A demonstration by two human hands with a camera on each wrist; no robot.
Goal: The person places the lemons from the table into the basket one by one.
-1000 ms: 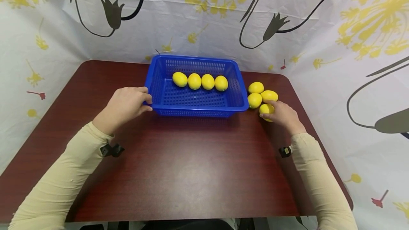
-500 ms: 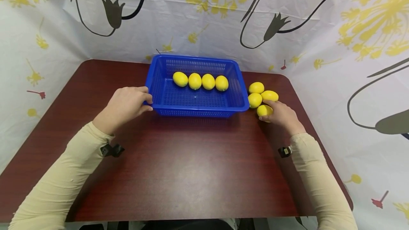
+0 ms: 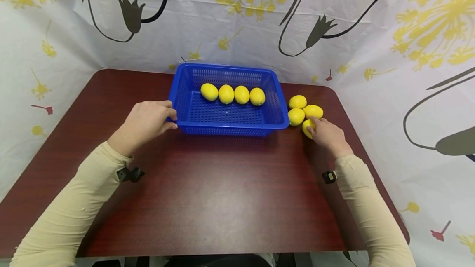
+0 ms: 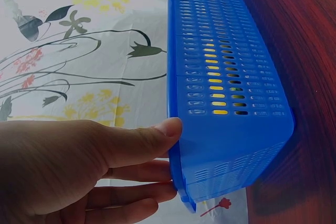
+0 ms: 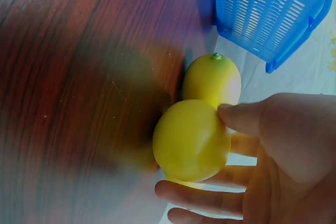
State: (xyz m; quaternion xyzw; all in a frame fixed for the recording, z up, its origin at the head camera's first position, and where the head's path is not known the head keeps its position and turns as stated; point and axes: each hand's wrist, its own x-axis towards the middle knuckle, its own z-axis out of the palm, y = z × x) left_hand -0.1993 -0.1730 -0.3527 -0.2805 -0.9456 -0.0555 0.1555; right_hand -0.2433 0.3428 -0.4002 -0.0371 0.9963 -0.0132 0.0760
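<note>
My left hand (image 3: pixel 145 122) grips the left front corner of a blue plastic basket (image 3: pixel 226 126). In the left wrist view its thumb lies on the rim and the other fingers are behind it. At the right of the basket, my right hand (image 3: pixel 329 136) has its thumb and fingers about the nearest lemon (image 3: pixel 306 129). Seen from the right wrist, the thumb touches this lemon's side, and the fingers reach behind and below it. Another lemon (image 5: pixel 212 80) sits right behind it there. Inside the basket, several lemons (image 3: pixel 226 94) lie in a row toward the back.
Beside the basket's right end lie three more lemons, one at the back (image 3: pixel 297 101), one near the basket (image 3: pixel 296 116) and one farther right (image 3: pixel 313 111). All stand on a dark red wooden table (image 3: pixel 208 193). A white flower-printed cloth (image 3: pixel 245 28) hangs behind and at both sides.
The lemon at my right hand first shifted slightly left, then back right and a little farther away, its outline turning. My right fingers have drawn in on its right side. The left hand and basket stay put.
</note>
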